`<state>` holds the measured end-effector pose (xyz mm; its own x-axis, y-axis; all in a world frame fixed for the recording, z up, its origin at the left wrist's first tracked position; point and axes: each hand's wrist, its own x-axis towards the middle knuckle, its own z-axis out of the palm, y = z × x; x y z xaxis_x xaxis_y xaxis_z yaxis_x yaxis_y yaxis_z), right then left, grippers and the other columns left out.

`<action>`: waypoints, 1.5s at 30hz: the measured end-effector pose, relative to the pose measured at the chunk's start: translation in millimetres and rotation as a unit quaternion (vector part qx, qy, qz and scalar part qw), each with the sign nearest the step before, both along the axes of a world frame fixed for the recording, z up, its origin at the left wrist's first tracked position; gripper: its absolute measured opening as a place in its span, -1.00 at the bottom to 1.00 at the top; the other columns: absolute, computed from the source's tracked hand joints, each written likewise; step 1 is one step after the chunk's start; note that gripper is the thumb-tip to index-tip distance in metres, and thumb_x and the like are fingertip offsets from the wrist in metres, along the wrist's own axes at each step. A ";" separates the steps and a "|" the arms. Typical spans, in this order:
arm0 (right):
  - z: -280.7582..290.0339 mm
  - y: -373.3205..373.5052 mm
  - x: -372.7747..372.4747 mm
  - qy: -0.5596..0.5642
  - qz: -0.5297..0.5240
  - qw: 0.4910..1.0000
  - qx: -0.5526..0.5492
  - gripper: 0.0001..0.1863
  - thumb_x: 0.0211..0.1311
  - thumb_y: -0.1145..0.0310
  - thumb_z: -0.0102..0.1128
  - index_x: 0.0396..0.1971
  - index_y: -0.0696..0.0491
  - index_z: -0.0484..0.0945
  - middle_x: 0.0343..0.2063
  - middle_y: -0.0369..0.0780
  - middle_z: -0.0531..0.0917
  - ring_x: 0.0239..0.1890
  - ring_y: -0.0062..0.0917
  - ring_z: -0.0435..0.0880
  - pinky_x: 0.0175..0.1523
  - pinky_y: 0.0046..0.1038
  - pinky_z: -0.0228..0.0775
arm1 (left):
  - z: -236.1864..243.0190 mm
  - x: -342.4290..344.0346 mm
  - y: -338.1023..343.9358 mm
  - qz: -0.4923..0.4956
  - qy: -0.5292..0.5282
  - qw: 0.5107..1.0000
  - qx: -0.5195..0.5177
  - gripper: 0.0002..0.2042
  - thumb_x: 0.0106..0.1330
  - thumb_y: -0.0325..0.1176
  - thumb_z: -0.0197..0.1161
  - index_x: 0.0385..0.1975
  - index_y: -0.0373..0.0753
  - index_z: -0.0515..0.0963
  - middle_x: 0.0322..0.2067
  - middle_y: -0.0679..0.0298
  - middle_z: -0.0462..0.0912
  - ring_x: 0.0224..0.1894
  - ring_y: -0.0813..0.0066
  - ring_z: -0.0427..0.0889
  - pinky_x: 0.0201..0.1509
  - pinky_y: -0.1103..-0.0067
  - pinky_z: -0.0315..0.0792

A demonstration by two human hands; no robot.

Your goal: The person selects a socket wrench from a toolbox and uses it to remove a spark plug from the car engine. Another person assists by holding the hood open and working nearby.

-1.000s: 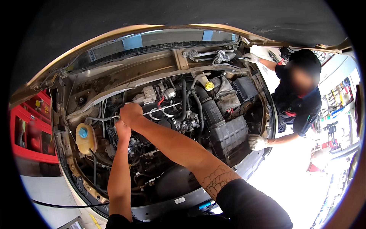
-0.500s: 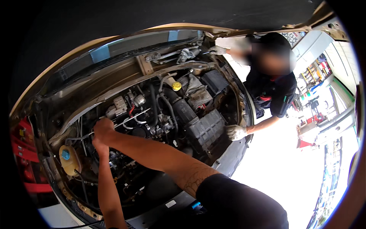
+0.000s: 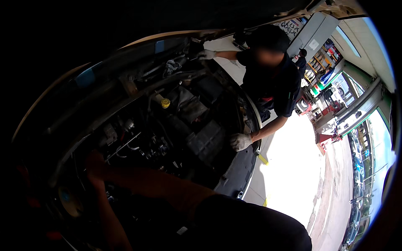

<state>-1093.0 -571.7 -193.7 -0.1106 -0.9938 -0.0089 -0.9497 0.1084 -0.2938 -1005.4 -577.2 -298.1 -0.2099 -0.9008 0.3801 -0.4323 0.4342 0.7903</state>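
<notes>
Both my hands are close together over the left part of a dark car engine (image 3: 157, 144). My right hand (image 3: 95, 162) is closed, and a long thin metal rod (image 3: 124, 146) runs from beside it up toward the engine's middle. Just under it, my left hand (image 3: 97, 179) is closed too; deep shadow hides its fingers and whatever they hold. My right forearm crosses the front of the engine bay. A coolant tank (image 3: 70, 201) sits to the left, near my left hand.
A co-worker (image 3: 268, 79) stands at the right fender, one gloved hand (image 3: 240, 142) on the bay's edge, the other (image 3: 206, 54) near the wiper linkage (image 3: 171, 67). A ribbed black box (image 3: 205, 140) and yellow cap (image 3: 165, 103) lie between us. The raised hood (image 3: 138, 19) hangs overhead.
The picture has become much darker in the engine bay. My view has turned right, so the engine and co-worker appear further left. Both hands stay together at the same part of the engine.
</notes>
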 end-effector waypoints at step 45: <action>64.9 24.4 -29.8 0.061 0.105 0.986 0.111 -0.69 0.14 0.13 0.33 -0.15 -0.08 0.78 -0.21 -0.17 0.79 -0.06 -0.24 0.78 -0.06 -0.18 0.67 | -4.8 9.4 11.9 -0.077 0.041 0.990 0.107 -0.68 0.45 -0.25 0.22 0.13 -0.21 0.52 -0.10 0.05 0.66 -0.03 0.17 0.67 -0.13 0.24 0.51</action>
